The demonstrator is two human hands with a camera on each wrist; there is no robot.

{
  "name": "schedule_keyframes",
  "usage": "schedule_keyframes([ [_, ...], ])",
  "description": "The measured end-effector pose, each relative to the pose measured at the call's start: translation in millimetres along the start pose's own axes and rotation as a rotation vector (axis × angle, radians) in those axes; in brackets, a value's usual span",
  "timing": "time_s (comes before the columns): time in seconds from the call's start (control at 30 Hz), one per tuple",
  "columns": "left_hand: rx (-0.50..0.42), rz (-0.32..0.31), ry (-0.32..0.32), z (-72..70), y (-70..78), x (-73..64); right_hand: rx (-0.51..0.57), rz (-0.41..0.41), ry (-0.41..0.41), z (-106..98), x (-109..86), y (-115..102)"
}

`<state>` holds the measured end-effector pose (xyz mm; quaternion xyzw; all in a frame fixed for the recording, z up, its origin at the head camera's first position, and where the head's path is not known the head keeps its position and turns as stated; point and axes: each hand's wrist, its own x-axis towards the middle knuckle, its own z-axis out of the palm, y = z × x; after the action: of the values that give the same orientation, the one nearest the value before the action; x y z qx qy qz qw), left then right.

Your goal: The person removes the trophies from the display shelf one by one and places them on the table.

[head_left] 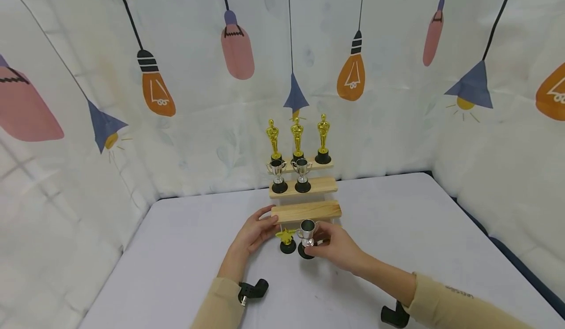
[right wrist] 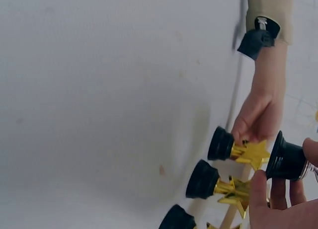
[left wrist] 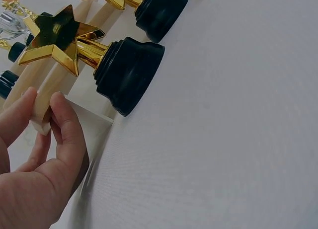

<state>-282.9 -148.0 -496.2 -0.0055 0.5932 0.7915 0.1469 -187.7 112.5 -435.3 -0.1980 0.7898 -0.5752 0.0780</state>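
My right hand [head_left: 337, 245] grips a small silver trophy cup [head_left: 307, 229] on a black base, raised in front of the wooden display stand's lowest tier. In the right wrist view, fingers and thumb hold it by its black base [right wrist: 286, 159]. The left hand [head_left: 256, 231] pinches the left end of the front wooden shelf board [head_left: 309, 212] between thumb and fingers. Gold star trophies on black bases stand in a row at the foot of the stand. One star trophy [head_left: 287, 240] shows in the head view; the right hand and cup hide the others there.
Two silver cups [head_left: 302, 172] stand on the middle shelf [head_left: 324, 185], toward its left. Three gold figurine trophies [head_left: 323, 135] line the top shelf behind. A white cloth covers the table [head_left: 185, 250], and a patterned curtain [head_left: 198, 138] hangs at its back.
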Motion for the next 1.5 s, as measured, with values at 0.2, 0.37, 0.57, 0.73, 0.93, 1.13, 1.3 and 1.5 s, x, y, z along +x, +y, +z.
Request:
schedule_keyframes([
  [0.2,0.005,-0.005,0.008,0.0,-3.3,-0.6,0.032,0.027,-0.033,10,-2.9,7],
  [0.37,0.000,-0.006,0.012,0.3,-5.2,-0.2,0.038,0.026,-0.050,18,-3.0,14],
  [0.57,-0.005,-0.002,0.009,0.2,-5.4,-0.2,0.031,0.057,-0.056,28,-1.2,18],
  [0.73,-0.020,-0.009,0.013,0.7,-4.1,-1.0,0.028,0.071,-0.044,35,0.8,21],
  [0.93,-0.020,0.002,0.004,-0.1,-4.1,-1.5,-0.006,0.076,-0.050,43,3.4,26],
  [1.13,-0.019,-0.001,-0.009,0.4,-3.2,-1.4,-0.037,0.086,-0.050,47,5.9,28],
  [1.3,-0.020,-0.001,-0.016,-0.8,-3.3,-0.8,-0.068,0.072,-0.044,51,6.9,30],
  [1.5,-0.023,-0.001,-0.007,-1.8,-2.8,0.0,-0.139,-0.012,-0.049,53,9.2,34],
])
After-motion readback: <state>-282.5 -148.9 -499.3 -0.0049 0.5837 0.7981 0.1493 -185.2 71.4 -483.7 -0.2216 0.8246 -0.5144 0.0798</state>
